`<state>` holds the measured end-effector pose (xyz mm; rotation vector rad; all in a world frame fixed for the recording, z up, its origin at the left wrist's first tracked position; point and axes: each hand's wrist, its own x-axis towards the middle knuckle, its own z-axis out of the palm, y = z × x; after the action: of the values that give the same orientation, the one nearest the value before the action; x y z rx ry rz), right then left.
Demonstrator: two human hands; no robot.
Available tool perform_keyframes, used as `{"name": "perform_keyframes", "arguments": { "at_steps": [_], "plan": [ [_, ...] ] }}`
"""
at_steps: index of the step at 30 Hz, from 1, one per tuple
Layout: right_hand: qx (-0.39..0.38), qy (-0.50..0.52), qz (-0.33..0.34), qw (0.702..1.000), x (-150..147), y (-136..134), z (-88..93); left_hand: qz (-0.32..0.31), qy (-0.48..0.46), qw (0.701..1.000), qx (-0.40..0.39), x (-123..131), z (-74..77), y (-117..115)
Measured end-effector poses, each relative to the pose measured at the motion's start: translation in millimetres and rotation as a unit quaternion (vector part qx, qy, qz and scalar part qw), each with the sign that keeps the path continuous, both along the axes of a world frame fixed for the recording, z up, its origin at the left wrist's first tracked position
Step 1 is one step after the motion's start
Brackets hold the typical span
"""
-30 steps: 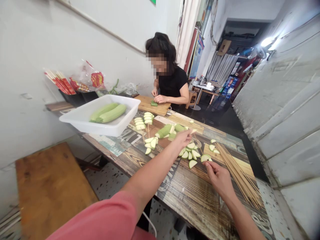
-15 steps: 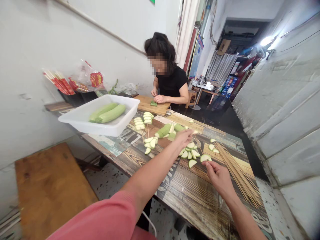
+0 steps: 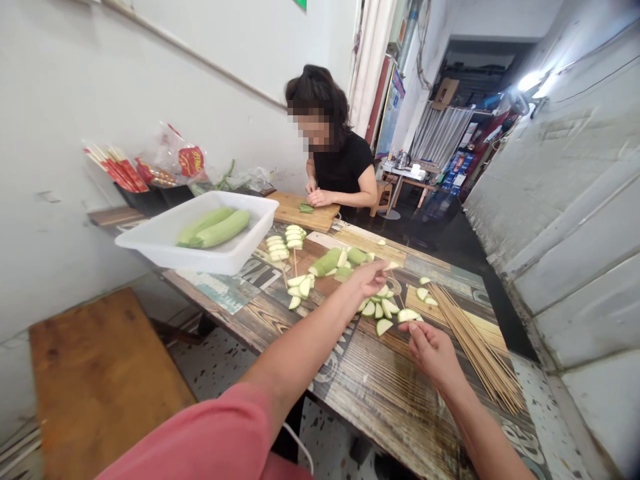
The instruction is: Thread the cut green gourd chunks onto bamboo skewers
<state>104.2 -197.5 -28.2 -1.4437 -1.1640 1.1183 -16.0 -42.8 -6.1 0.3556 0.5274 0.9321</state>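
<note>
My left hand (image 3: 371, 277) is closed on a thin bamboo skewer (image 3: 401, 297), with a pale zucchini slice (image 3: 393, 265) at its fingertips. The skewer slants down toward my right hand (image 3: 431, 347), which pinches a half-round zucchini slice (image 3: 409, 315) by its near edge. Whether the skewer's tip has entered this slice I cannot tell. Below my left hand lies a pile of cut zucchini slices (image 3: 384, 308). Sliced zucchini pieces (image 3: 326, 263) rest beyond my left forearm, and skewered slices (image 3: 295, 235) lie further left.
Loose bamboo skewers (image 3: 475, 350) lie at the table's right. A white tub (image 3: 240, 257) with whole zucchini (image 3: 223, 229) stands at the left, near packets of chopsticks (image 3: 117, 168). Across the table (image 3: 380, 387), a person in black (image 3: 345, 167) handles green pieces on a cutting board (image 3: 287, 210).
My right hand has shifted slightly left, and the slice in it has tipped to a flatter angle. My left hand has stayed nearly in place.
</note>
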Motion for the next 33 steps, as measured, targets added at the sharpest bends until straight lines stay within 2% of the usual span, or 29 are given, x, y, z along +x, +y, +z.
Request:
{"name": "perform_keyframes", "arguments": {
  "at_steps": [3, 6, 9, 11, 13, 15, 20, 24, 28, 33],
  "plan": [
    [-0.018, 0.03, -0.007, 0.999, -3.0, -1.1, 2.6, -0.013, -0.006, 1.0, -0.017, -0.8, 1.8, -0.6],
    [-0.024, 0.018, -0.009, 1.0, -1.6, -0.6, 0.6, -0.025, -0.014, 0.999, -0.043, -1.8, 3.6, -0.6],
    [0.02, -0.081, -0.026, 0.996, 2.8, 1.0, -3.1, -0.028, -0.017, 0.998, -0.049, -1.3, 4.2, -0.9],
    [0.067, -0.178, -0.044, 0.981, 5.4, 1.9, -4.1, -0.022, -0.014, 0.999, -0.045, 0.5, 3.9, -1.7],
    [0.1, -0.25, -0.056, 0.962, 7.0, 2.4, -4.0, 0.009, -0.01, 0.999, -0.036, 2.8, 3.8, -2.8],
    [0.116, -0.279, -0.057, 0.952, 8.1, 2.7, -3.6, 0.036, -0.013, 0.999, -0.032, 4.3, 4.4, -4.0],
    [0.143, -0.292, -0.049, 0.944, 10.6, 3.3, -4.6, 0.01, -0.055, 0.997, -0.054, 1.8, 8.6, -6.4],
    [0.163, -0.297, -0.046, 0.94, 11.3, 3.5, -5.3, -0.01, -0.079, 0.996, -0.04, -0.1, 8.8, -7.0],
    [0.17, -0.302, -0.053, 0.936, 11.9, 3.8, -5.0, -0.062, -0.05, 0.996, -0.03, 0.1, 6.7, -7.2],
    [0.169, -0.308, -0.05, 0.935, 12.7, 4.2, -3.4, -0.067, -0.035, 0.997, -0.033, 0.7, 6.4, -8.4]
  ]
}}
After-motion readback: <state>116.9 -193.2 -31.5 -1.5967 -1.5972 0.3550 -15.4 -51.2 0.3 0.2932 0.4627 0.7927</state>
